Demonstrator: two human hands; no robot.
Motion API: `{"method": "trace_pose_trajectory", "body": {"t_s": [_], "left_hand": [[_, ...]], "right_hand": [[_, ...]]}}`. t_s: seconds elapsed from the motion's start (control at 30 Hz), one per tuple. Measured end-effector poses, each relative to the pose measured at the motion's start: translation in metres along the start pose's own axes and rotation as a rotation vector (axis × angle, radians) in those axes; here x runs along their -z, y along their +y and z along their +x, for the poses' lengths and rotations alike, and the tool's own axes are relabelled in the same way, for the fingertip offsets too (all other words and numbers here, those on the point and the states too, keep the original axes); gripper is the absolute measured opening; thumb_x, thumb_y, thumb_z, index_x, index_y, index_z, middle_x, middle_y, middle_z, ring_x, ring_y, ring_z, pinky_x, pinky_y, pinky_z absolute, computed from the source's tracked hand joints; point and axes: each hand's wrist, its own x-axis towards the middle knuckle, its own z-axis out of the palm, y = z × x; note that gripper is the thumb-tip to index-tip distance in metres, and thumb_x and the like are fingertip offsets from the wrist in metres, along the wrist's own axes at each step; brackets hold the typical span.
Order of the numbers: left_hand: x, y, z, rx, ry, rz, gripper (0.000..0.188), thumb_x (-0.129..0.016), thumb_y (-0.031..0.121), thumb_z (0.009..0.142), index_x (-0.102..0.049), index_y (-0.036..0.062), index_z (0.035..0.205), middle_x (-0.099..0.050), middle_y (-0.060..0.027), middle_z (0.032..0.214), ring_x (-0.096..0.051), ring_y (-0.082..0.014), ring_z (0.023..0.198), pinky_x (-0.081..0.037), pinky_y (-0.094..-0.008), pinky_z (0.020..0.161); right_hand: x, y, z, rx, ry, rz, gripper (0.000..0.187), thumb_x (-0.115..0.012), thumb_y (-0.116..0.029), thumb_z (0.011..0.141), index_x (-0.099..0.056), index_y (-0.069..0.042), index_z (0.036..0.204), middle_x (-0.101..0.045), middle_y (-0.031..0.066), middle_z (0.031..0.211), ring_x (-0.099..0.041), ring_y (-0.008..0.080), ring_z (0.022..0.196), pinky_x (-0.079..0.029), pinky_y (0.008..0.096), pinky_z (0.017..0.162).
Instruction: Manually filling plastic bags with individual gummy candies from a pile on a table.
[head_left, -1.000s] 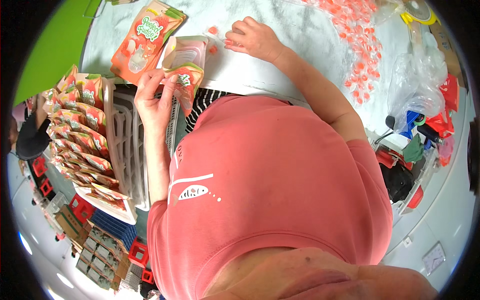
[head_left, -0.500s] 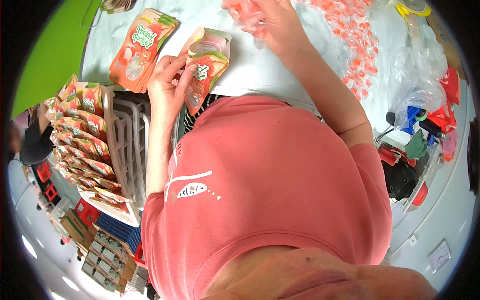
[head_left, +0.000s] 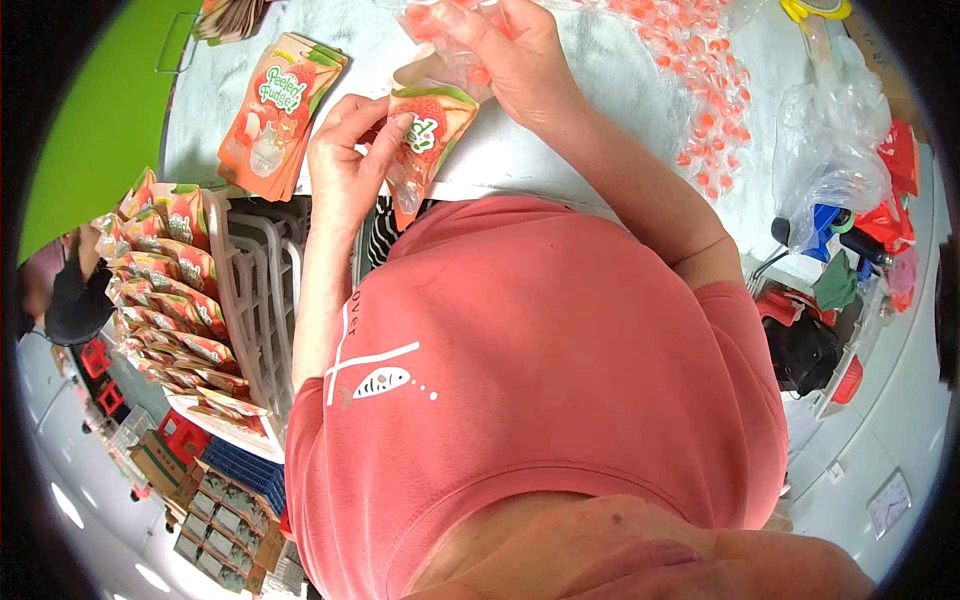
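From my remote station I'm viewing an orange-red printed pouch with a green band [head_left: 428, 135], which is gaping open, mouth facing away; clear-wrapped round red candies [head_left: 450, 48] are hanging bunched right at its mouth.

Pouch stack [head_left: 278, 120] on table [head_left: 365, 60], left of held pouch [head_left: 434, 138], sweets [head_left: 705, 85] at right, more pouches [head_left: 180, 270] in crate [head_left: 228, 431] at lower left

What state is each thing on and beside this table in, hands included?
Left hand: closed, pinching the held pouch
Held pouch: open at the top
Right hand: closed around candies
Candies in hand: wrapped, at the pouch's mouth
Pouch stack: flat, overlapping
Table candies: wrapped, loosely strewn
Crated pouches: in leaning rows; whether sealed, unclear
Clear plastic bags: crumpled
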Motion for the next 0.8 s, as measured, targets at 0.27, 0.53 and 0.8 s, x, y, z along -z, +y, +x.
{"method": "trace_pose_trajectory", "body": {"t_s": [0.27,0.53,0.8], "left_hand": [[0.001,-0.002,-0.002,0.127,0.012,-0.187,0.019,-0.076,0.004,0.088,-0.074,-0.0015,0.106,-0.064,-0.0064,0.084,-0.063,-0.0112,0.073,-0.052,-0.0244,0.067],[-0.002,0.008,0.0,0.001,-0.012,-0.08,0.019,-0.075,0.002,0.088,-0.074,-0.0022,0.106,-0.064,-0.0065,0.085,-0.064,-0.011,0.074,-0.053,-0.0236,0.068],[-0.004,0.008,0.001,-0.007,0.003,-0.067,0.02,-0.076,0.002,0.087,-0.074,-0.0025,0.106,-0.065,-0.007,0.086,-0.065,-0.0119,0.074,-0.053,-0.0245,0.067]], "right_hand": [[0.011,0.005,-0.019,0.162,-0.111,-0.217,0.017,-0.056,-0.008,0.103,-0.057,0.002,0.116,-0.066,0.0064,0.106,-0.064,0.0106,0.099,-0.051,0.0242,0.086],[0.017,0.007,-0.009,0.589,-0.23,-0.692,0.023,-0.053,-0.003,0.103,-0.052,0.002,0.126,-0.061,0.0023,0.097,-0.06,0.0076,0.092,-0.048,0.0219,0.083],[0.022,0.023,-0.014,0.264,-0.056,-0.306,0.021,-0.053,-0.003,0.102,-0.052,0.002,0.123,-0.061,0.0049,0.104,-0.061,0.0094,0.097,-0.051,0.0233,0.08]]}}
